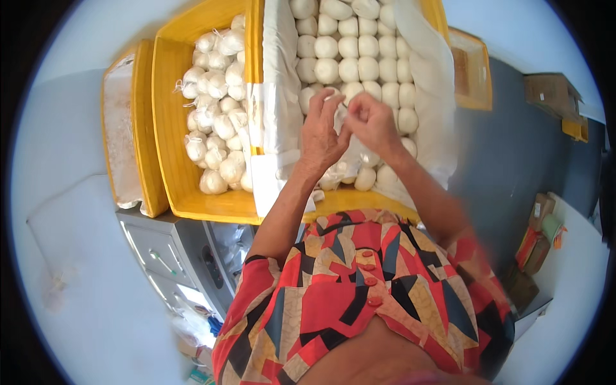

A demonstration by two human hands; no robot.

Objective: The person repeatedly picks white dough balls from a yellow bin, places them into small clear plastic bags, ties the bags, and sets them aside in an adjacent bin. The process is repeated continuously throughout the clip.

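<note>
Both hands meet above a yellow crate lined with white cloth (278, 96), which holds rows of smooth white round balls, like dough balls or buns (348, 47). A clear plastic bag (350, 162) hangs below my fingers, its contents partly hidden. My left hand (323, 135) is curled, thumb and fingers pinching toward the top of the bag. Close beside it, my right hand (375, 125) is closed in a pinch at the same spot, slightly smeared by motion. The exact grip on the plastic is hard to make out.
On the left, a second yellow crate (176, 186) holds similar balls in tied clear bags (221, 125). Farther left stands another yellow tray (142, 128), above a grey metal cabinet (154, 247). Cardboard boxes (552, 96) and another yellow crate (484, 77) are on the right.
</note>
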